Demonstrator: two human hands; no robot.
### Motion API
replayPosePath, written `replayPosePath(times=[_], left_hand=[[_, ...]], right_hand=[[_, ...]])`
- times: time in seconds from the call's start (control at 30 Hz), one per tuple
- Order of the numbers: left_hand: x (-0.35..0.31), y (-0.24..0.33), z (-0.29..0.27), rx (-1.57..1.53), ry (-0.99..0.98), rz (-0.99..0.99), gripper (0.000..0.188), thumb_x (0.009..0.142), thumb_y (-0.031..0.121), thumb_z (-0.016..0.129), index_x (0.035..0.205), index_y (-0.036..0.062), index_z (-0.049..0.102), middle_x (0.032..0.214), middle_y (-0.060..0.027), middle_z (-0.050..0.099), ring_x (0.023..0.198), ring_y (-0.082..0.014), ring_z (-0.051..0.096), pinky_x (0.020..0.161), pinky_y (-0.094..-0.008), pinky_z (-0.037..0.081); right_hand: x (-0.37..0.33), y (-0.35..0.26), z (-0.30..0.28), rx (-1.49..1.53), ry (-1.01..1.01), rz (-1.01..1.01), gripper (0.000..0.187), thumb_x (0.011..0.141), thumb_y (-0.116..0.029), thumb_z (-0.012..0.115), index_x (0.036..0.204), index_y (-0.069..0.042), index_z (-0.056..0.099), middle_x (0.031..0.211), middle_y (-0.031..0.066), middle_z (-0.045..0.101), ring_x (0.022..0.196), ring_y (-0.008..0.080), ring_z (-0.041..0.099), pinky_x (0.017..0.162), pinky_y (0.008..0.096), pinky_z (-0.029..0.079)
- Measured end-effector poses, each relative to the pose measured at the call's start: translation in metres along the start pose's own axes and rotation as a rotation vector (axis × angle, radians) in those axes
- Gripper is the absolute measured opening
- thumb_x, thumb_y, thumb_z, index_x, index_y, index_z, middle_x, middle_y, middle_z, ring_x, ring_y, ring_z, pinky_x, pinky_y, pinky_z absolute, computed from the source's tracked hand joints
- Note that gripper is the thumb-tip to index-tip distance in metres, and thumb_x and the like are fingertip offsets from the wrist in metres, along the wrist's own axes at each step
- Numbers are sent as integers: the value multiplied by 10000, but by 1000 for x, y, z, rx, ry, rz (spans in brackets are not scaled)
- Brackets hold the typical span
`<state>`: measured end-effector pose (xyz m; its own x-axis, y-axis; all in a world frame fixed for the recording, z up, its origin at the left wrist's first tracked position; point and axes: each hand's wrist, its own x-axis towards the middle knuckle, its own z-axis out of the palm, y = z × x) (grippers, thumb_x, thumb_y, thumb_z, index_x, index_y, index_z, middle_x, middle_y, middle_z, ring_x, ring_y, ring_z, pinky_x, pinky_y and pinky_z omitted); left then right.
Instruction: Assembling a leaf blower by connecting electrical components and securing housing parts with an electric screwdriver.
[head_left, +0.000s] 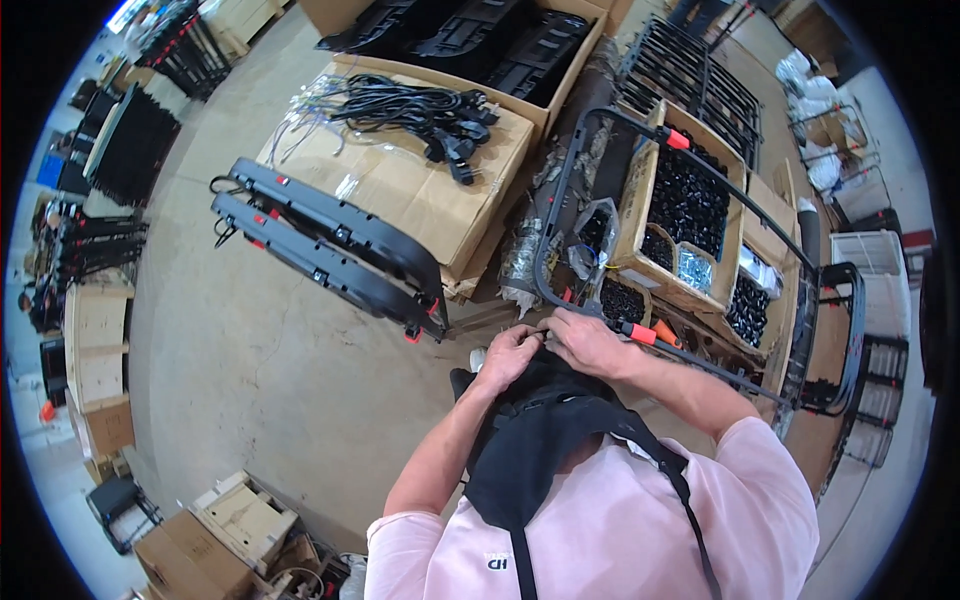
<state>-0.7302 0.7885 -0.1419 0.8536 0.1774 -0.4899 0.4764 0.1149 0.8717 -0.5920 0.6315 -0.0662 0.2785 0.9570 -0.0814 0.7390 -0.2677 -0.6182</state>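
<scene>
My left hand (508,355) and my right hand (588,342) meet close together at the lower bend of a black tubular metal frame (545,235). The fingers of both hands pinch around the tube, near a small part I cannot make out. An orange clip (640,333) sits on the tube just right of my right hand, and another orange clip (677,139) is higher up on the frame. A black apron (530,440) hangs on my chest below the hands.
Two black curved panels (330,245) lean against a cardboard box (420,190) with black cables (420,110) on top. Open boxes of small black parts (690,200) stand to the right. More black racks (700,70) and cartons ring the concrete floor (260,370).
</scene>
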Motion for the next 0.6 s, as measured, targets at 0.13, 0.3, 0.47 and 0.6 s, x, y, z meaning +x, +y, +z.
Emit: replayPosePath(times=[0.13, 0.3, 0.47, 0.6], left_hand=[[7, -12, -3, 16, 16, -46, 300, 1017, 248, 638, 1137, -16, 716, 922, -39, 695, 828, -125, 595, 764, -305, 499], [12, -2, 1, 44, -75, -172, 300, 1029, 255, 642, 1142, -14, 711, 901, -41, 704, 809, -122, 628, 760, -303, 522], [17, -1, 7, 51, -146, -84, 284, 1064, 252, 620, 1121, -14, 702, 916, -58, 723, 852, -136, 672, 813, -304, 548], [25, 1, 17, 2, -210, -100, 270, 1075, 233, 615, 1137, -19, 690, 930, -68, 728, 853, -139, 677, 821, -303, 558]], right_hand=[[-33, 3, 24, 208, -165, 574, 375, 918, -254, 732, 1196, -30, 617, 1101, 207, 706, 1047, 411, 693, 902, 520, 549], [-8, 88, 98, 68, -75, 894, 708, 910, -286, 716, 1469, 71, 466, 1133, 245, 740, 1101, 374, 725, 955, 475, 570], [22, 165, 146, -53, 71, 1071, 736, 932, -228, 626, 1482, 183, 361, 1002, 284, 747, 920, 421, 761, 818, 519, 607], [9, 188, 165, 69, 232, 1208, 612, 927, -240, 633, 1403, 115, 483, 865, 213, 754, 773, 409, 760, 686, 501, 601]])
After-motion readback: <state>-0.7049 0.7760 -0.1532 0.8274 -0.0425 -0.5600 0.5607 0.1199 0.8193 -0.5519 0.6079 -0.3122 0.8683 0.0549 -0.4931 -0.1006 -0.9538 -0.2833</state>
